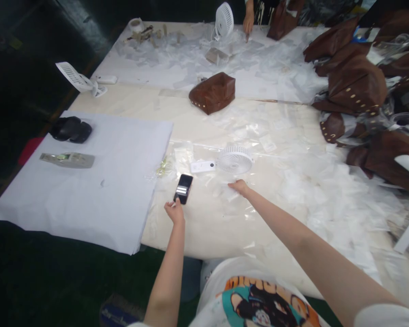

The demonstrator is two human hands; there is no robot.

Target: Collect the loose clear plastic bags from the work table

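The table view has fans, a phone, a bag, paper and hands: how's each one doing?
Smartphone: screen lit
Near fan: lying down, blades unclear
Left-side fan: standing, head tilted
Far fan: upright
Middle brown bag: slumped
White paper: spread out
Left hand: at smartphone's lower end
Right hand: below near fan, grip unclear

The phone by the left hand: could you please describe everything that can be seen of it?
The phone is slim and oblong, with rounded corners and a thin, pinkish rim. Its glossy, glass-like screen faces up, dark with pale bands across the middle; any text is too small to read. It appears to lie flat on the cream table, its far end angled slightly right, between the white sheet and the fan's white handle. A digit of the left hand overlaps its near end, apparently touching it.
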